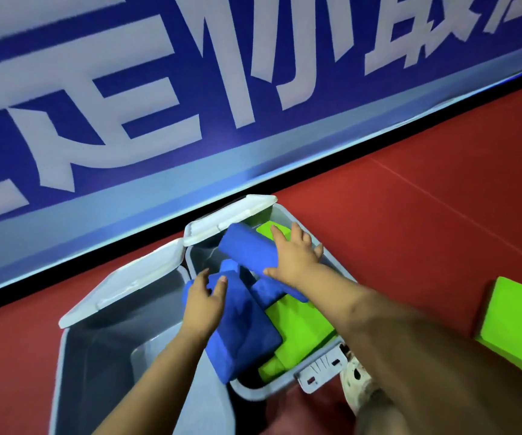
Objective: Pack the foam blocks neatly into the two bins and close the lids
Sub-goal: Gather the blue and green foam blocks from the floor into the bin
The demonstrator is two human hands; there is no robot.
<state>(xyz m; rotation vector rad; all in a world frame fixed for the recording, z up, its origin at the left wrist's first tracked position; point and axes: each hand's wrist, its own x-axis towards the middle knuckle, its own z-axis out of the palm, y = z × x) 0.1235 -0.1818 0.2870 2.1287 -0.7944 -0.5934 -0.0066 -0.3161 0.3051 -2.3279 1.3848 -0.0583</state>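
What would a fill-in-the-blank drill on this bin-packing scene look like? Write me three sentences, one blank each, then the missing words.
1. The bin on the left holds ____ foam blocks.
2. The right hand grips a foam block coloured ____.
3. The foam block on the floor, outside both bins, is coloured ____.

The left hand rests on another blue block in the right bin.

Missing words: no; blue; green
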